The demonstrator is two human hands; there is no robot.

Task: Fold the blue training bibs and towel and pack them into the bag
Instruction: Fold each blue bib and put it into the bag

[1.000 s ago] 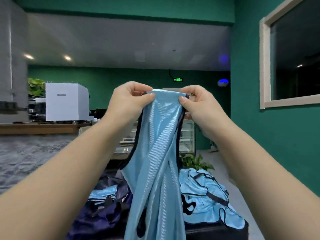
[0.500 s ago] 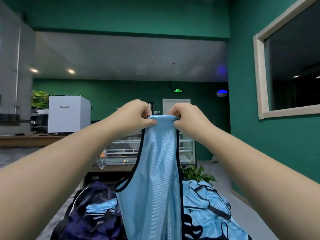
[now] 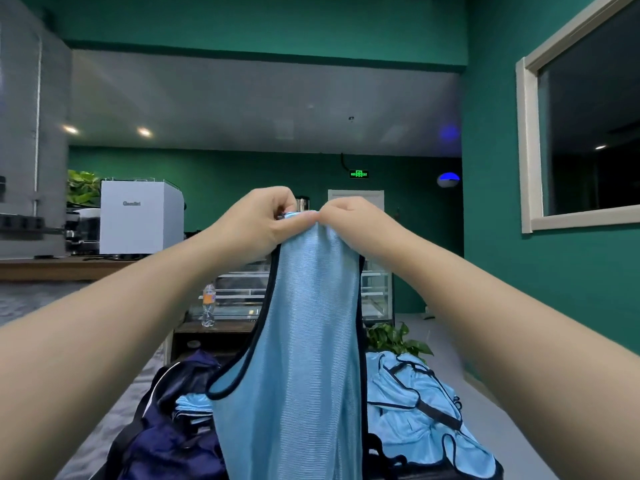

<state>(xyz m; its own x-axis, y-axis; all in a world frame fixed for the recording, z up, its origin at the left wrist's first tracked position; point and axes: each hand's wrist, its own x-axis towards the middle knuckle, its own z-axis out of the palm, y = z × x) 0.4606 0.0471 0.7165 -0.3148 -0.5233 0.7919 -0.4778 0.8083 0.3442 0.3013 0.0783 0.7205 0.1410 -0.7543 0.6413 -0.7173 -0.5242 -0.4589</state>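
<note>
A light blue training bib with dark trim hangs straight down in front of me at chest height. My left hand and my right hand pinch its top edge, close together, almost touching. Below on the left lies an open navy bag with a folded blue bib inside it. A loose heap of several blue bibs lies to the right of the hanging one. No towel is visible.
A wooden counter with a white machine runs along the left. A glass display case and a water bottle stand behind the bib. A potted plant and a green wall with a window are at the right.
My hands have come closer together, narrowing the bib's top edge. The view has tilted down a little, showing more of the bag and the bib heap.
</note>
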